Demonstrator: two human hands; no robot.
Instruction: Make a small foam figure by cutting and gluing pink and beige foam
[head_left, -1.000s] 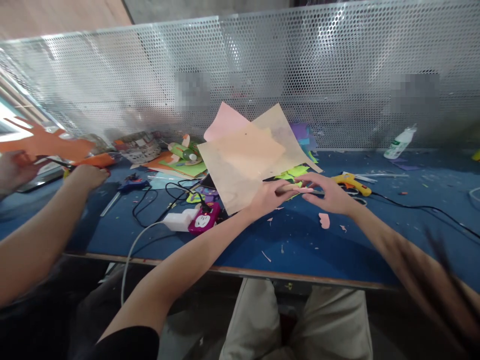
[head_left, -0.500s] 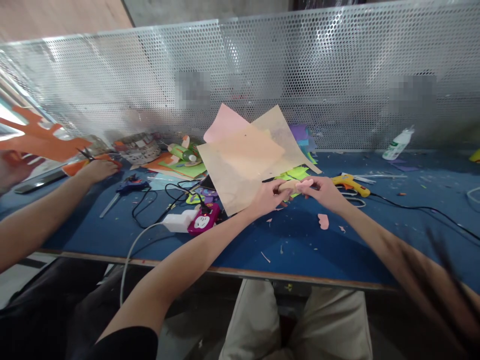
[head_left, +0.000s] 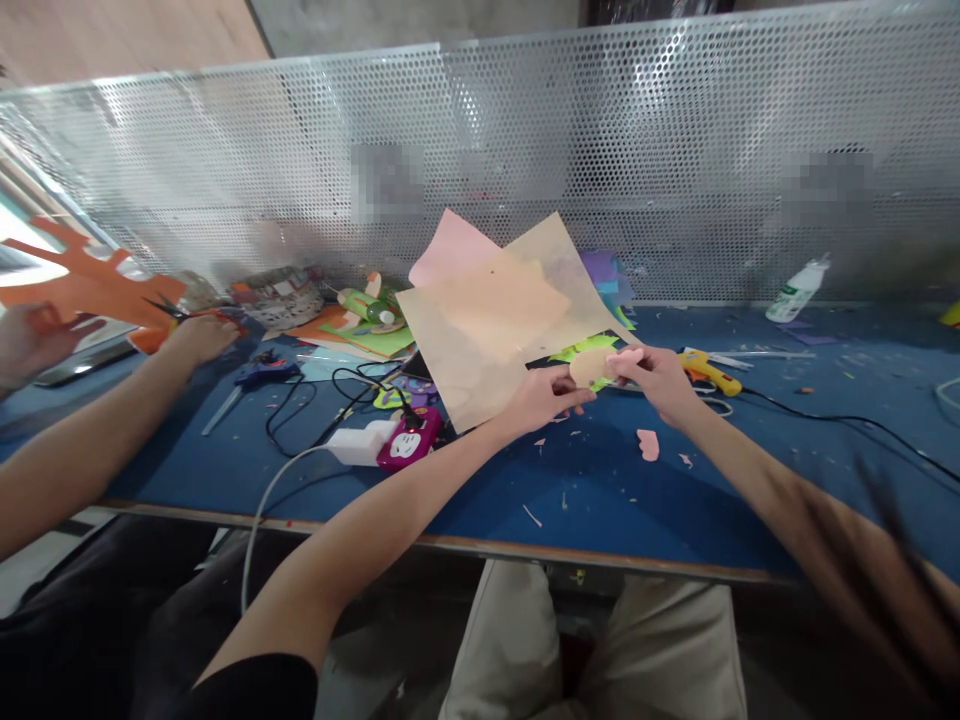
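Observation:
Between thumb and fingers, my left hand (head_left: pixel 550 398) grips a rounded beige paper piece (head_left: pixel 591 368). A small pink paper piece (head_left: pixel 625 361) is pinched in my right hand (head_left: pixel 661 380), right at the beige piece's edge; whether the two touch I cannot tell. Another pink paper cutout (head_left: pixel 648 445) lies on the blue table (head_left: pixel 480 510) below my right hand, among small scraps. Behind my hands are bright green paper pieces (head_left: pixel 581 350) and large beige sheets (head_left: pixel 480 320) over a pink sheet (head_left: pixel 448 245).
A yellow glue gun (head_left: pixel 712 372) and its cord lie at right, a white bottle (head_left: pixel 799 288) farther back. At left are a magenta power strip (head_left: pixel 409 440), a blue glue gun (head_left: pixel 262 370) and a basket (head_left: pixel 277 298). A co-worker's hands hold scissors (head_left: pixel 169 309) and orange paper (head_left: pixel 82 275).
My hands have moved slightly apart and the beige piece has turned its broad face toward me. At left, the co-worker's orange paper and scissors have shifted a little.

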